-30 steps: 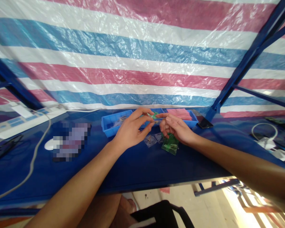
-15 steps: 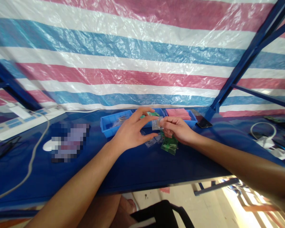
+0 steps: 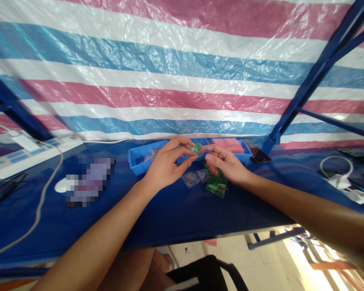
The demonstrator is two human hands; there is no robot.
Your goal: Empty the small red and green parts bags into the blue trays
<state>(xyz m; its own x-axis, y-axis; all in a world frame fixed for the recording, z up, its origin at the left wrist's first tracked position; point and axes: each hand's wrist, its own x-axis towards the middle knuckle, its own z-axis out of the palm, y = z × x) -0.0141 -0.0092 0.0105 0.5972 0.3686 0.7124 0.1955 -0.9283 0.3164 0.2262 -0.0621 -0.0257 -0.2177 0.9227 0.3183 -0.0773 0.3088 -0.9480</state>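
Left bin [image 3: 136,160]: held clear packets and thin metal bits [image 3: 154,153].
Middle bin [image 3: 204,141]: had green material [image 3: 197,146] in it, partly behind the fingers.
Right bin [image 3: 248,154]: carried pink sheets [image 3: 229,144].
Left hand [image 3: 165,165]: thumb and forefinger pinched a small shiny piece [image 3: 196,155] before the middle bin.
Right hand [image 3: 227,163]: curled, forefinger extended; its hold was unclear.
Table [image 3: 170,218]: bore clear bags [image 3: 190,179] beside green packets [image 3: 217,186].
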